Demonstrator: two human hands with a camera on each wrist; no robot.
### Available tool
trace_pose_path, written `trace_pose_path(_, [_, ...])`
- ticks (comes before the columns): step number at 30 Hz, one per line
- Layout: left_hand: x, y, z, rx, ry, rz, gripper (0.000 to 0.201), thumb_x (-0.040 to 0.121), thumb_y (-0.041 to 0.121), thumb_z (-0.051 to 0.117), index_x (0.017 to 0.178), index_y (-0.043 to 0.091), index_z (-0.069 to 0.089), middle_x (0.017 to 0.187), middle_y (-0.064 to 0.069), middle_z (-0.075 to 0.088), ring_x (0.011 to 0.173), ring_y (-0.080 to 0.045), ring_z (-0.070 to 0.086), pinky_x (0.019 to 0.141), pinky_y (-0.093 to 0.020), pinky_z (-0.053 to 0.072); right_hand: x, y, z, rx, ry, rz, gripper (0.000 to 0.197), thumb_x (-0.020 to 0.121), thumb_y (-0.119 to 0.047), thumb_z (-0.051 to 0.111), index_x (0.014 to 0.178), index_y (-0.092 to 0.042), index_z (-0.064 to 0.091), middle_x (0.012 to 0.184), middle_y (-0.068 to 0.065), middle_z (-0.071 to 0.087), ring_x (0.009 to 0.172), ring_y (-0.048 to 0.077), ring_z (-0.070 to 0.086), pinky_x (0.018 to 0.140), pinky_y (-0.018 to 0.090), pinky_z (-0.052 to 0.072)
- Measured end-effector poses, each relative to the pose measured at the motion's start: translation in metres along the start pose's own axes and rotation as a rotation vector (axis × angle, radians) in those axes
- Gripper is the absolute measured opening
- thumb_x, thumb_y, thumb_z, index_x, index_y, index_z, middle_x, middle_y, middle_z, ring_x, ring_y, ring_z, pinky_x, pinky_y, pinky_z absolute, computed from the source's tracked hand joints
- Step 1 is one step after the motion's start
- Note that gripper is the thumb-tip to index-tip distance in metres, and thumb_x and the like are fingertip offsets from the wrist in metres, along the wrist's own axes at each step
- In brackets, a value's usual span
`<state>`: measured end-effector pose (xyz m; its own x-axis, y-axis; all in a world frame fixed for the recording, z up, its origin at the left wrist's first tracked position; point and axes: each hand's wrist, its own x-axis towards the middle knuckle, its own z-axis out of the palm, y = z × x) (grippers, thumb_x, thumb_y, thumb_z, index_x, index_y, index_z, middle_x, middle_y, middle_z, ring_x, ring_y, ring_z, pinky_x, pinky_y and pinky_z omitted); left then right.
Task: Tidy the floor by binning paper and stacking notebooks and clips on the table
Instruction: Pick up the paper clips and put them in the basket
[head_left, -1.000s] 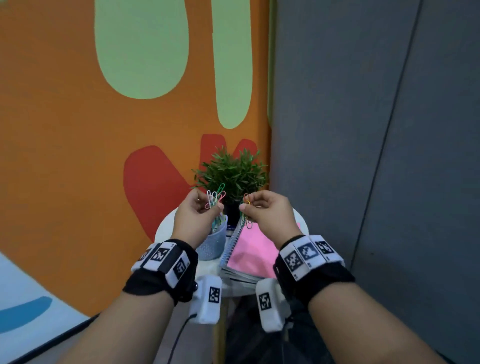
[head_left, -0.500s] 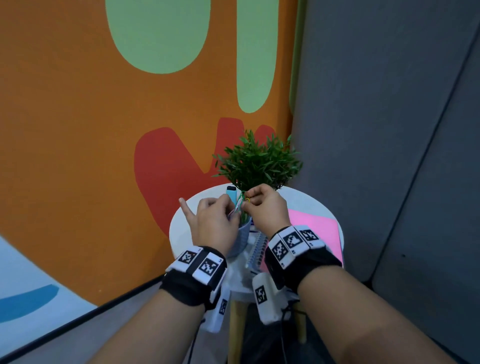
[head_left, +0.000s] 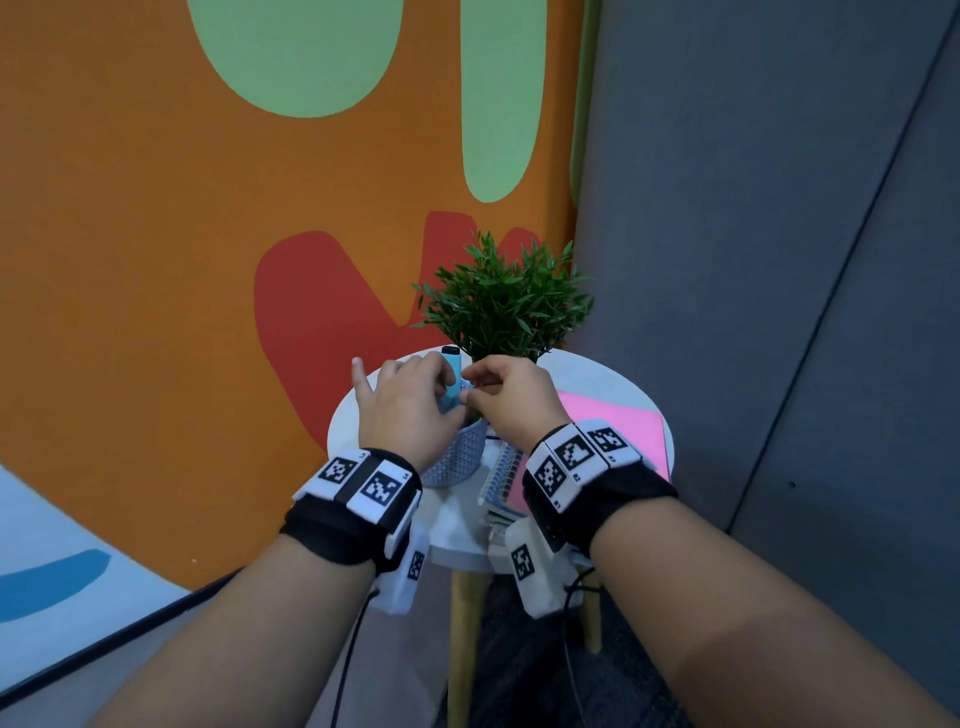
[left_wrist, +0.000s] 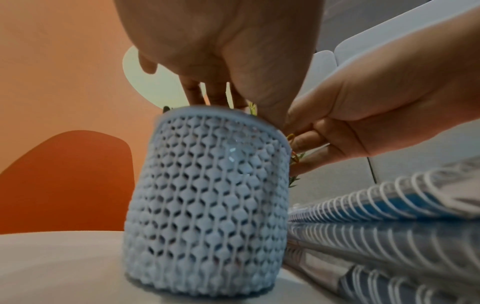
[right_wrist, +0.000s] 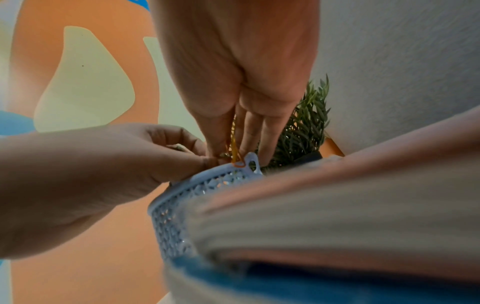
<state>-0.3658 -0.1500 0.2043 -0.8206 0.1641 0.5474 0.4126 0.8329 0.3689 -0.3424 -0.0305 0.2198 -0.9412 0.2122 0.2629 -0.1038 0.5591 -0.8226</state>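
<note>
A pale blue mesh cup (head_left: 457, 457) stands on the round white table (head_left: 608, 374) with a blue marker (head_left: 453, 376) in it. My left hand (head_left: 444, 402) hovers over the cup's mouth, its fingertips (left_wrist: 194, 98) dipping past the rim; a bit of paper clip (right_wrist: 178, 147) shows in its pinch. Beside it, at the rim, my right hand (head_left: 470, 388) pinches yellow and orange paper clips (right_wrist: 233, 148). A pink-covered notebook (head_left: 613, 431) tops a stack of spiral notebooks (left_wrist: 389, 207) to the cup's right.
A potted green plant (head_left: 504, 306) stands just behind the cup, close to my right fingers. The orange painted wall (head_left: 156, 260) is to the left, a grey panel (head_left: 753, 260) to the right. The table has wooden legs (head_left: 462, 639).
Both hands came down from in front of the plant onto the cup's mouth. The clips that stuck up from my left hand now sit low, near the rim.
</note>
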Motion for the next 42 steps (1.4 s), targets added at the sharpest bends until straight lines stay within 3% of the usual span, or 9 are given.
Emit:
trace_pose_path(9, [-0.002, 0.002, -0.004, -0.014, -0.035, -0.006, 0.014, 0.083, 0.040, 0.061, 0.084, 0.027, 0.055, 0.083, 0.010, 0.048, 0.102, -0.019, 0.049, 0.116, -0.051, 0.006, -0.010, -0.002, -0.005, -0.023, -0.007, -0.026, 0.032, 0.090, -0.002, 0.054, 0.118, -0.015, 0.062, 0.115, 0.010, 0.064, 0.099, 0.020, 0.062, 0.093, 0.040, 0.052])
trace_pose_path(18, [-0.010, -0.006, -0.011, -0.036, -0.063, 0.051, 0.007, 0.089, 0.022, 0.053, 0.090, 0.025, 0.059, 0.084, 0.011, 0.046, 0.098, -0.016, 0.052, 0.118, -0.049, 0.003, -0.005, -0.004, 0.003, -0.092, 0.120, -0.026, 0.023, 0.083, 0.007, 0.050, 0.092, -0.008, 0.065, 0.095, 0.011, 0.068, 0.092, 0.027, 0.064, 0.084, 0.039, 0.053])
trace_pose_path(22, [-0.015, -0.008, -0.010, -0.126, -0.038, 0.035, 0.007, 0.089, 0.019, 0.053, 0.094, 0.023, 0.056, 0.089, 0.010, 0.053, 0.093, -0.015, 0.055, 0.118, -0.046, 0.002, -0.004, -0.007, 0.006, -0.060, 0.108, -0.052, 0.025, 0.088, 0.003, 0.049, 0.103, -0.009, 0.066, 0.101, 0.011, 0.068, 0.093, 0.023, 0.063, 0.085, 0.033, 0.052])
trace_pose_path(25, [-0.020, -0.010, -0.013, -0.154, -0.019, 0.062, 0.010, 0.089, 0.017, 0.052, 0.097, 0.023, 0.054, 0.093, 0.009, 0.053, 0.093, -0.016, 0.056, 0.118, -0.044, 0.004, -0.011, -0.010, 0.003, -0.030, 0.052, -0.071, 0.029, 0.096, -0.007, 0.042, 0.115, -0.014, 0.064, 0.096, 0.009, 0.065, 0.069, 0.013, 0.055, 0.069, 0.029, 0.044])
trace_pose_path(28, [-0.028, -0.001, -0.017, -0.142, 0.078, 0.134, 0.014, 0.087, 0.018, 0.053, 0.099, 0.022, 0.057, 0.099, 0.004, 0.054, 0.097, -0.020, 0.053, 0.105, -0.039, 0.028, -0.030, -0.011, -0.013, 0.093, 0.131, -0.096, 0.027, 0.095, -0.007, 0.045, 0.108, -0.017, 0.066, 0.099, 0.004, 0.067, 0.080, 0.013, 0.060, 0.076, 0.025, 0.050])
trace_pose_path(31, [-0.043, 0.029, -0.020, -0.228, 0.138, 0.241, 0.009, 0.084, 0.020, 0.054, 0.091, 0.020, 0.058, 0.095, 0.002, 0.056, 0.087, -0.019, 0.049, 0.080, -0.037, 0.042, -0.059, -0.006, -0.036, 0.136, 0.216, -0.152, 0.021, 0.090, -0.004, 0.051, 0.096, -0.016, 0.068, 0.095, -0.002, 0.067, 0.079, 0.007, 0.060, 0.067, 0.002, 0.043])
trace_pose_path(36, [-0.078, 0.087, -0.001, -0.297, 0.054, 0.307, 0.009, 0.081, 0.020, 0.055, 0.089, 0.016, 0.057, 0.090, -0.001, 0.056, 0.083, -0.023, 0.053, 0.074, -0.042, 0.046, -0.108, 0.021, -0.068, 0.059, 0.315, -0.188, 0.024, 0.084, 0.002, 0.051, 0.089, -0.016, 0.067, 0.098, 0.002, 0.066, 0.086, 0.012, 0.060, 0.080, 0.018, 0.046])
trace_pose_path(40, [-0.122, 0.125, 0.022, -0.344, -0.010, 0.322, 0.010, 0.079, 0.015, 0.057, 0.089, 0.015, 0.058, 0.091, -0.002, 0.058, 0.086, -0.025, 0.055, 0.076, -0.038, 0.045, -0.151, 0.056, -0.100, 0.008, 0.397, -0.158, 0.022, 0.084, 0.001, 0.053, 0.090, -0.016, 0.067, 0.095, -0.006, 0.058, 0.085, 0.005, 0.056, 0.075, 0.002, 0.039])
trace_pose_path(42, [-0.153, 0.141, 0.033, -0.321, -0.052, 0.358, 0.011, 0.078, 0.014, 0.060, 0.089, 0.015, 0.058, 0.090, -0.003, 0.058, 0.085, -0.024, 0.054, 0.073, -0.033, 0.038, -0.177, 0.081, -0.111, -0.035, 0.451, -0.168, 0.018, 0.084, -0.002, 0.055, 0.090, -0.014, 0.067, 0.094, -0.007, 0.055, 0.085, 0.006, 0.056, 0.078, 0.007, 0.043])
